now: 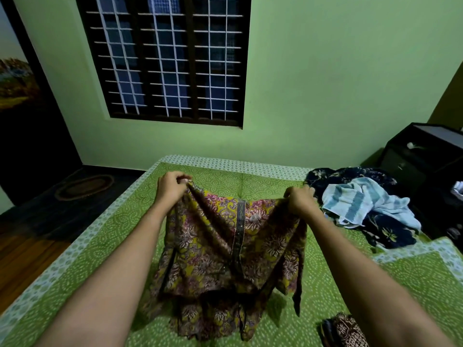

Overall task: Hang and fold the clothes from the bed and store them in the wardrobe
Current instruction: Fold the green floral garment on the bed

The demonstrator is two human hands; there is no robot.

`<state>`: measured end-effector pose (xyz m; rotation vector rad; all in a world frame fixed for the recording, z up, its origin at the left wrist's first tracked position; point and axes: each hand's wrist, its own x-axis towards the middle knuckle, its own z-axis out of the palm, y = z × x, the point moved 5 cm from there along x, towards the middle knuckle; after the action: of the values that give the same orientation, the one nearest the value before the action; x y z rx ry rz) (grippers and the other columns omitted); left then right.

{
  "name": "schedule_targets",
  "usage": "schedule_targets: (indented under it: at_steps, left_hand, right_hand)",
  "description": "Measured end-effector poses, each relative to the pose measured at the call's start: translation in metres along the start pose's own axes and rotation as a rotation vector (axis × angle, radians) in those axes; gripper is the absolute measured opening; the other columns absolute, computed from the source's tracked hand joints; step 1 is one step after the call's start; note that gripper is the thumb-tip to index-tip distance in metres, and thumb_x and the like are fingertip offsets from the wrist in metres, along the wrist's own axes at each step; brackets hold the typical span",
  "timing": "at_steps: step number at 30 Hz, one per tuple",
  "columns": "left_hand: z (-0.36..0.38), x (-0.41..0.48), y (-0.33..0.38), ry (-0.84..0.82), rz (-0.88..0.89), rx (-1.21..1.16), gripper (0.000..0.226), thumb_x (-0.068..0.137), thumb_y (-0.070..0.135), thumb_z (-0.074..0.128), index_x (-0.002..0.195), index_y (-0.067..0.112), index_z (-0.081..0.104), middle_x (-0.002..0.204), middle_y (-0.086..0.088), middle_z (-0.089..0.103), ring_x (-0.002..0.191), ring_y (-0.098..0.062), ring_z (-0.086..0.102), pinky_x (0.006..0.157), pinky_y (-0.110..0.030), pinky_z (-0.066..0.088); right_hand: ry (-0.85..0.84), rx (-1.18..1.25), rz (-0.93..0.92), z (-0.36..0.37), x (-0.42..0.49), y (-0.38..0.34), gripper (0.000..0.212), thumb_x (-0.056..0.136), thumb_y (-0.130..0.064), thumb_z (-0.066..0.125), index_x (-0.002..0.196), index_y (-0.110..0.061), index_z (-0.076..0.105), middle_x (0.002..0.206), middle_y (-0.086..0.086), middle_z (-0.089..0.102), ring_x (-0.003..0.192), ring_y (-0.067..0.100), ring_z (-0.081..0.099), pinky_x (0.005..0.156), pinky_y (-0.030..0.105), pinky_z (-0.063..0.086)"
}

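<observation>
Close to me, at the low edge of the bed (100, 246), sits a small dark bundle (347, 330) with a brown print. It may be a cloth that is already folded, but the edge of the view cuts it off, so I am not sure.

Next comes the top (230, 251), yellow and pink with flowers. It hangs in the air over the middle of the bed, and its low end touches the green sheet. The left hand (171, 187) pinches one upper corner with curled fingers. The right hand (299, 199) grips the other corner the same way. The cloth is held wide between them, with a fold sagging on the left side.

A little farther, on the right side of the bed, lies a pile (385, 234) of dark blue clothes. A towel (363, 199) with blue stripes lies loose on top of it. None of that is folded.

Past the pile stands a dark cabinet (421, 156) by the wall. Far back is a window (170, 58) with bars.

So I think the job is near its start. This top is just being spread for folding, the pile waits, and I see no wardrobe and no hangers from here.
</observation>
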<state>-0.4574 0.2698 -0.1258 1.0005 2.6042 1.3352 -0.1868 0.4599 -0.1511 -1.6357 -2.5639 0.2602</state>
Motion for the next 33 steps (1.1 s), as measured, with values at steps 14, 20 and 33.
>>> schedule_targets:
  at_steps: [14, 20, 33]
  left_hand:
    - [0.02, -0.016, 0.019, -0.242, 0.324, 0.316, 0.024, 0.088, 0.01, 0.061, 0.107, -0.004, 0.06, 0.112, -0.023, 0.058, 0.105, -0.033, 0.053, 0.086, -0.032, 0.038]
    - [0.032, -0.022, 0.022, -0.118, -0.098, -0.137, 0.027, 0.086, 0.012, 0.064, 0.064, 0.011, 0.05, 0.071, -0.01, 0.052, 0.077, -0.019, 0.047, 0.057, -0.03, 0.02]
    - [0.045, -0.048, 0.05, -0.563, 0.121, -0.49, 0.014, 0.092, 0.026, 0.055, 0.094, 0.017, 0.065, 0.088, -0.002, 0.067, 0.079, -0.01, 0.06, 0.075, -0.026, 0.046]
  right_hand:
    - [-0.174, 0.058, -0.292, -0.012, -0.002, -0.028, 0.036, 0.089, -0.02, 0.062, 0.058, -0.008, 0.047, 0.06, 0.003, 0.044, 0.053, 0.013, 0.04, 0.047, 0.026, 0.029]
    - [-0.473, 0.895, -0.026, -0.002, -0.018, -0.043, 0.021, 0.093, 0.003, 0.049, 0.072, 0.001, 0.049, 0.068, 0.012, 0.049, 0.037, 0.012, 0.056, 0.038, 0.023, 0.05]
    - [-0.707, 1.19, -0.124, -0.001, -0.048, -0.126, 0.013, 0.097, 0.003, 0.037, 0.088, -0.004, 0.043, 0.069, 0.008, 0.048, 0.044, 0.011, 0.05, 0.034, 0.018, 0.037]
